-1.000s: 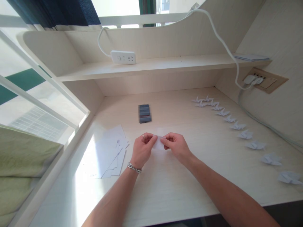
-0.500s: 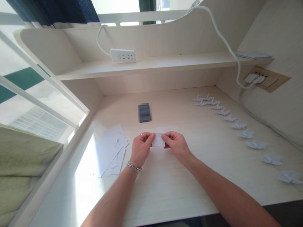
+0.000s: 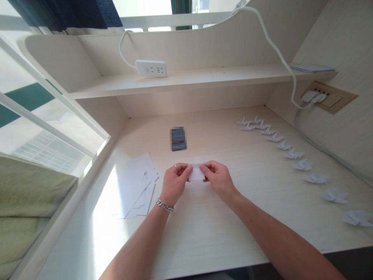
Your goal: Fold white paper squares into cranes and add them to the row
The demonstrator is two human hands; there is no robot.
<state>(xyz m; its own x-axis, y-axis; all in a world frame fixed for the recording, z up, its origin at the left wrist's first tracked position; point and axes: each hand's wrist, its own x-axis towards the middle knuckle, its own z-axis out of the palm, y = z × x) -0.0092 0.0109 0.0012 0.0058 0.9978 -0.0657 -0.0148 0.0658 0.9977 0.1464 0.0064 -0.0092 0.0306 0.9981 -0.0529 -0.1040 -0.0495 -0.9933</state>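
A small white piece of paper (image 3: 197, 173), roughly square, is held between my two hands above the desk. My left hand (image 3: 176, 179) pinches its left edge, thumb on top and fingers curled behind; a ring and a chain bracelet show on that side. Gripping the opposite edge the same way is my right hand (image 3: 218, 177). The fingertips behind the paper are partly hidden. Left of my left hand lie white paper sheets (image 3: 135, 182), overlapping, with small scraps beside them.
A dark, blurred-out flat object (image 3: 178, 139) rests beyond my hands. Several folded paper cranes (image 3: 294, 154) curve along the right side of the desk (image 3: 221, 233). A power strip (image 3: 150, 69) sits on the shelf (image 3: 192, 79), and a white cable (image 3: 276, 48) hangs at right.
Both hands and the paper between them have shifted very slightly to the right. The grip looks the same, and the things on the desk have stayed put.
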